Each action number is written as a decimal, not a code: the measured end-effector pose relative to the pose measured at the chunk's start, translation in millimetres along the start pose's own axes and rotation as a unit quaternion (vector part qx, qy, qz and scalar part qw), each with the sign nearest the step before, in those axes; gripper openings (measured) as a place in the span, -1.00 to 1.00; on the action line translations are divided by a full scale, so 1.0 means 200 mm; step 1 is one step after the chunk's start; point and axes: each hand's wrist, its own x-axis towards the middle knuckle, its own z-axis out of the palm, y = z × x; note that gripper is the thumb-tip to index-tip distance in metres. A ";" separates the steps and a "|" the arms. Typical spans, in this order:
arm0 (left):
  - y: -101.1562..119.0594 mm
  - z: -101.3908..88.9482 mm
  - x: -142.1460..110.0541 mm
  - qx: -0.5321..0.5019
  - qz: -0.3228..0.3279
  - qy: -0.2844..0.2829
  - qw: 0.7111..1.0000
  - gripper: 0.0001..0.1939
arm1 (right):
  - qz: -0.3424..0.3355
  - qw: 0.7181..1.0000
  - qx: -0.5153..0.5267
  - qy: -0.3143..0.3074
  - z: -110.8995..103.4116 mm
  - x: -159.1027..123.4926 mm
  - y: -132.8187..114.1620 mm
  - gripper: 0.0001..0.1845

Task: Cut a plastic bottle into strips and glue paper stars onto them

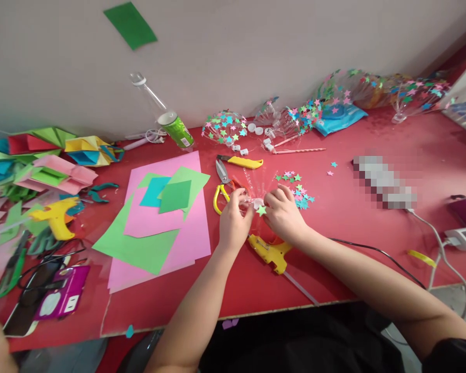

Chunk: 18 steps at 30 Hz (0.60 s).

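Note:
My left hand [235, 220] pinches a clear plastic piece [258, 202] cut into thin strips that fan upward. On its other side, the fingers of my right hand [285, 212] are closed at the plastic; what lies between them is hidden. A light green paper star [261, 210] shows between the hands, close to the right fingertips. Just below them lies a yellow glue gun [270, 254] with a glue stick out its back. Loose paper stars [303, 199] are scattered behind my right hand. Yellow-handled snips [222, 173] lie beyond my left hand.
A yellow utility knife [245, 162] lies behind the snips. Pink and green paper sheets [155, 248] cover the left. Star-covered plastic pieces [225, 127] and a green-labelled bottle [176, 129] stand along the wall. A black cable [376, 252] runs right. Another yellow glue gun [58, 217] lies far left.

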 end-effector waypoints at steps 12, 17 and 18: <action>0.00 0.00 -0.01 0.013 0.001 -0.007 1.000 -0.61 | 0.012 1.000 0.014 -0.006 -0.01 -0.01 -0.01 -0.77; 0.00 0.01 -0.01 0.016 0.009 -0.004 1.000 -0.62 | 0.009 1.000 0.008 -0.018 -0.01 -0.01 -0.01 -0.78; 0.00 0.01 -0.01 0.016 0.009 -0.002 1.000 -0.62 | 0.007 1.000 0.008 -0.021 -0.01 -0.01 -0.01 -0.78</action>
